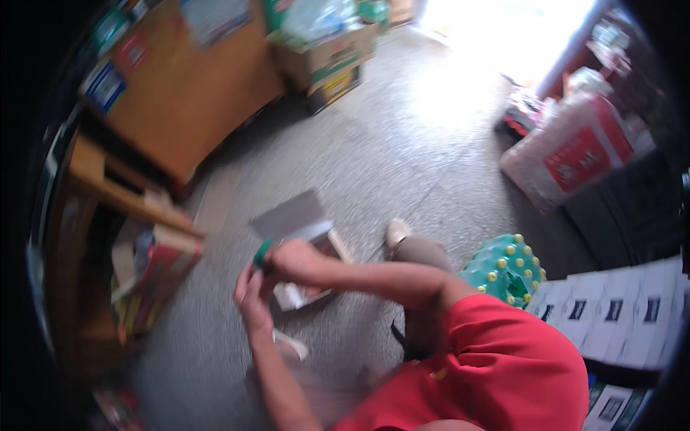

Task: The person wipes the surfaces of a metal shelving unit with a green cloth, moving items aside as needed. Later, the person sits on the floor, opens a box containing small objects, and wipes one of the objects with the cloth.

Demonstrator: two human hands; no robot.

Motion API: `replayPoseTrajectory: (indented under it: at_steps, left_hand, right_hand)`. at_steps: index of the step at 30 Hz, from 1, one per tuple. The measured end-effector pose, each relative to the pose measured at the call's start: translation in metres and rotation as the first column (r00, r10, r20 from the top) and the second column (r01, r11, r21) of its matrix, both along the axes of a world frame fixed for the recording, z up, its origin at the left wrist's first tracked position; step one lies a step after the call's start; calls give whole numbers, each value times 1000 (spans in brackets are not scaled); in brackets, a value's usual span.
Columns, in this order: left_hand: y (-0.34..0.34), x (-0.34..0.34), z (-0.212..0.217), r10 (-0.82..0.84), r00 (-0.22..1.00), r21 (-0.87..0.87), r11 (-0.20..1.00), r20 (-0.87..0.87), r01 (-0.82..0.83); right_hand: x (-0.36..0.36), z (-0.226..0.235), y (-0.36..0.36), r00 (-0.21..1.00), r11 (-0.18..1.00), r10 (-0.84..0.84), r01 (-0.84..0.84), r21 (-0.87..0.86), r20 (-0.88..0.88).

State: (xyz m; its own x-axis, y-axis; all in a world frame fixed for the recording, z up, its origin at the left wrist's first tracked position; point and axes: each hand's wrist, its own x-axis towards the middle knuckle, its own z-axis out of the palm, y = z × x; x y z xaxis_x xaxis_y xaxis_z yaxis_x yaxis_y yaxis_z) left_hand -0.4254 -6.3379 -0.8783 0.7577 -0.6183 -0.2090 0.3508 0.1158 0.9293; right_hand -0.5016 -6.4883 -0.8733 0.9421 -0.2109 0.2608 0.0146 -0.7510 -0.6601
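Observation:
My right hand [298, 260] is closed with its fingers around a small green object [262, 253], whose kind is too blurred to tell. Just below it, my left hand [253, 296] reaches up with bent fingers close against the right hand's fingertips. Whether it also grips the green object is hidden by blur. Beneath both hands, an open cardboard box [338, 248] rests on the floor, its grey flap [293, 215] folded out on the far side. My right arm partly covers the box, and its contents are hard to make out.
A wooden counter [194, 79] and a shelf with a red carton [169, 258] stand at left. Cartons [323, 61] sit at the far end. Wrapped bulk packs [568, 151], green bottles with yellow caps [507, 269] and white boxes [611, 309] line the right.

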Motion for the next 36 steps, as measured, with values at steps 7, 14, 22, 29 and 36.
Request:
replayPoseTrajectory:
  at_steps: [7, 14, 22, 29, 36]
  left_hand:
    - [4, 5, -9, 14, 999, 48, 999, 41, -16]
    - [5, 9, -2, 222, 962, -43, 975, 160, -217]
    - [6, 19, 12, 262, 889, -198, 960, 374, -200]
    - [-11, 4, 3, -19, 860, -32, 999, 510, 41]
    - [-6, 0, -5, -89, 903, -39, 992, 421, 116]
  right_hand:
    - [-5, 19, 15, 989, 987, -99, 84, -138, -105]
    - [5, 8, 7, 993, 967, -56, 80, -243, 104]
    - [8, 11, -51, 933, 687, -337, 336, 645, -127]
    - [4, 1, -27, 972, 752, -30, -131, 646, 233]
    - [-2, 18, -39, 946, 761, 164, 60, 646, -281]
